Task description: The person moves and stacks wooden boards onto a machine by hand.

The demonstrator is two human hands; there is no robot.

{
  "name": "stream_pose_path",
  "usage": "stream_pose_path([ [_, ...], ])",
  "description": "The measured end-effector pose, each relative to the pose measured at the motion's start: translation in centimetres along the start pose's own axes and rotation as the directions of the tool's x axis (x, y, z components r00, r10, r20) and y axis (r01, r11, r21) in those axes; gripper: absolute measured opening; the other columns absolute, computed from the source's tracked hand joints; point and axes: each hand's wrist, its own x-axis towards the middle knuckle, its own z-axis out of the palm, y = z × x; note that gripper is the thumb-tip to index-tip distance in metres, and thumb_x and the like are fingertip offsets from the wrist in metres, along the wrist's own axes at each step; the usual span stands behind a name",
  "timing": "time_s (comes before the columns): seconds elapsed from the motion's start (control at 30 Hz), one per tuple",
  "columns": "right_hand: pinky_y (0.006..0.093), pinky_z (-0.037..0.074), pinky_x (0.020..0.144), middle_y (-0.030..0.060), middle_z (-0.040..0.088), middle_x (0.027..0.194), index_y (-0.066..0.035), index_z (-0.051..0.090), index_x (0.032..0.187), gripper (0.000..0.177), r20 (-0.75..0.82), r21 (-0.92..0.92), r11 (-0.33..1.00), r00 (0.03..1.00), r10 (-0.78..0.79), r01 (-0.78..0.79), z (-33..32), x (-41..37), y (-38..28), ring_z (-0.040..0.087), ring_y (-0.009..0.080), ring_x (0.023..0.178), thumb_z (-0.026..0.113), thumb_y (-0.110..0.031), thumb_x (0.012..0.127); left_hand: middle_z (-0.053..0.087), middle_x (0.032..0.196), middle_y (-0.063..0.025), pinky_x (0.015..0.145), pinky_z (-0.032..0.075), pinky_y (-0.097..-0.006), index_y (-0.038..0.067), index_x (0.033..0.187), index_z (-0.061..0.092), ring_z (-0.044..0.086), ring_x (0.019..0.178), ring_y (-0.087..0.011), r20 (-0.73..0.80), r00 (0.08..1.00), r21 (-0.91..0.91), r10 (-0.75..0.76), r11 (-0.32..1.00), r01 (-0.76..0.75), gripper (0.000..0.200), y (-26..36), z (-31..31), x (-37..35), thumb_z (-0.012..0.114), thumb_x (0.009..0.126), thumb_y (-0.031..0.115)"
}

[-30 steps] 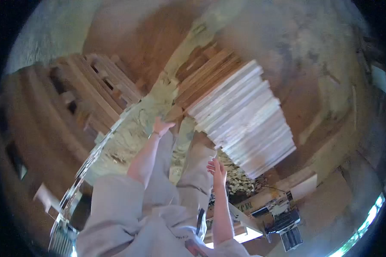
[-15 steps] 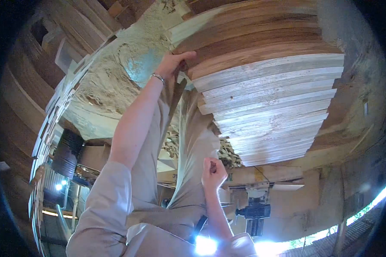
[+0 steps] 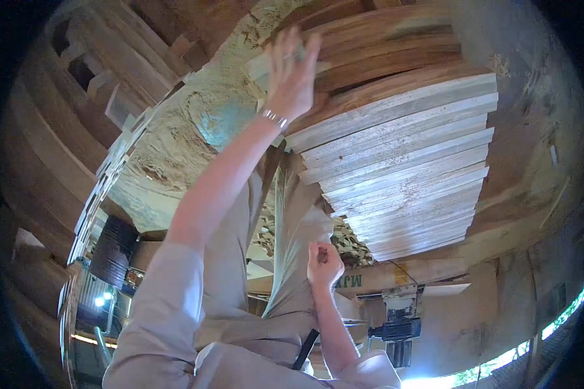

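Note:
My left hand [image 3: 292, 81], with a metal band at its wrist, is raised over the near-left ends of the brown boards [image 3: 383, 55]. Its fingers are spread and blurred by motion, with nothing held. Below those boards lies a row of pale wooden strips [image 3: 402, 155] with uneven ends, dusted with wood particles. My right hand [image 3: 326, 264] is closed near my right thigh, below the strips' lower left corner. A dark gap shows between its curled fingers; whatever is inside, if anything, is hidden.
Sawdust [image 3: 175, 139] covers the area left of the boards. Stacked timber [image 3: 52, 155] stands at the far left. Wood offcuts [image 3: 353, 246] lie below the strips. A dark motor-like unit [image 3: 396, 329] is at the lower right, beside a board with green lettering [image 3: 428, 267].
My left hand has let go of the brown boards' edge, moved up and right, and spread its fingers. My right hand stays closed in nearly the same place. The view has shifted slightly.

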Motion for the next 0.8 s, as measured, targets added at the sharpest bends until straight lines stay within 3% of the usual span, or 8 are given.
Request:
stream_pose_path([
  [0.1, 0.0255, 0.041, 0.048, 0.0019, 0.061, 0.058, -0.007, 0.067, 0.075, 0.02, -0.051, 0.028, 1.0, 0.999, 0.014, -0.013, 0.5, -0.4, 0.6, 0.054, 0.0109, 0.048, 0.075, -0.025, 0.079, 0.021, 0.147, -0.0277, 0.104, 0.025, -0.0633, 0.019, 0.149, 0.02, 0.029, 0.13, -0.0464, -0.085, 0.99, -0.322, 0.109, 0.938, -0.131, 0.123, 3.0, 0.0, 4.7, 0.086, 0.048, 0.04],
  [0.2, 0.0255, 0.042, 0.048, 0.0021, 0.062, 0.059, -0.008, 0.067, 0.075, 0.02, -0.026, 0.093, 0.99, 0.994, 0.105, -0.102, 0.4, -0.7, -0.6, 0.055, 0.0108, 0.048, 0.075, -0.025, 0.079, 0.022, 0.145, -0.03, 0.101, 0.026, -0.0637, 0.017, 0.15, 0.017, 0.03, 0.128, -0.0485, 0.126, 0.985, -0.24, 0.114, 0.967, -0.082, 0.123, 4.3, -1.1, 6.5, 0.083, 0.052, 0.047],
  [0.43, 0.027, 0.045, 0.05, 0.0038, 0.064, 0.063, -0.007, 0.067, 0.076, 0.02, -0.016, 0.14, 0.978, 0.987, 0.158, -0.155, 1.3, -1.4, -0.7, 0.059, 0.0133, 0.052, 0.074, -0.026, 0.079, 0.029, 0.141, -0.0314, 0.1, 0.027, -0.0631, 0.014, 0.149, 0.016, 0.031, 0.128, -0.049, 0.197, 0.963, -0.259, 0.182, 0.957, -0.128, 0.129, 3.5, -2.0, 7.5, 0.083, 0.048, 0.056],
  [0.53, 0.0287, 0.047, 0.054, 0.0053, 0.064, 0.065, -0.006, 0.067, 0.076, 0.021, -0.083, 0.213, 0.974, 0.992, 0.09, -0.071, 1.3, -1.7, -1.4, 0.061, 0.0159, 0.055, 0.074, -0.026, 0.079, 0.036, 0.138, -0.0296, 0.108, 0.028, -0.0559, 0.014, 0.148, 0.017, 0.035, 0.13, -0.0429, 0.413, 0.898, -0.313, 0.148, 0.95, -0.013, 0.127, 2.0, -7.2, 7.8, 0.086, 0.044, 0.039],
  [0.63, 0.0316, 0.05, 0.058, 0.0074, 0.067, 0.071, -0.008, 0.068, 0.082, 0.019, -0.005, 0.148, 0.982, 0.993, 0.117, -0.115, 0.7, -1.3, -2.5, 0.065, 0.022, 0.061, 0.073, -0.026, 0.08, 0.035, 0.139, -0.0299, 0.109, 0.029, -0.0521, 0.01, 0.149, 0.015, 0.034, 0.13, -0.0428, 0.564, 0.797, -0.492, 0.216, 0.863, 0.115, 0.129, -1.8, -8.6, 6.9, 0.086, 0.046, 0.042],
  [0.7, 0.033, 0.05, 0.063, 0.0073, 0.067, 0.073, -0.005, 0.066, 0.091, 0.026, 0.156, 0.414, 0.869, 0.962, 0.226, -0.271, 0.6, -0.3, -4.0, 0.064, 0.0177, 0.064, 0.074, -0.027, 0.08, 0.034, 0.141, -0.0273, 0.111, 0.026, -0.0472, 0.004, 0.148, 0.015, 0.033, 0.132, -0.0402, 0.638, 0.719, -0.58, 0.278, 0.787, 0.21, 0.13, -3.6, -11.2, 5.2, 0.085, 0.047, 0.044],
  [0.73, 0.0342, 0.052, 0.076, 0.0101, 0.066, 0.091, -0.006, 0.061, 0.111, 0.044, 0.242, 0.333, 0.913, 0.957, 0.16, -0.236, 0.5, 0.7, -4.5, 0.066, 0.0214, 0.086, 0.076, -0.029, 0.076, 0.031, 0.143, -0.026, 0.113, 0.023, -0.0457, 0.002, 0.148, 0.014, 0.03, 0.134, -0.0383, 0.602, 0.723, -0.679, 0.34, 0.695, 0.238, 0.131, -4.5, -11.6, 3.6, 0.085, 0.047, 0.045],
  [0.8, 0.0373, 0.048, 0.083, 0.015, 0.06, 0.111, -0.004, 0.05, 0.124, 0.063, 0.014, 0.607, 0.791, 0.994, -0.106, 0.076, 1.2, 3.3, -8.2, 0.058, 0.0237, 0.103, 0.076, -0.039, 0.078, 0.027, 0.147, -0.0237, 0.115, 0.016, -0.0423, -0.002, 0.147, 0.013, 0.024, 0.138, -0.0345, 0.559, 0.724, -0.77, 0.404, 0.577, 0.273, 0.134, -5.3, -14.0, -0.3, 0.086, 0.046, 0.047],
])
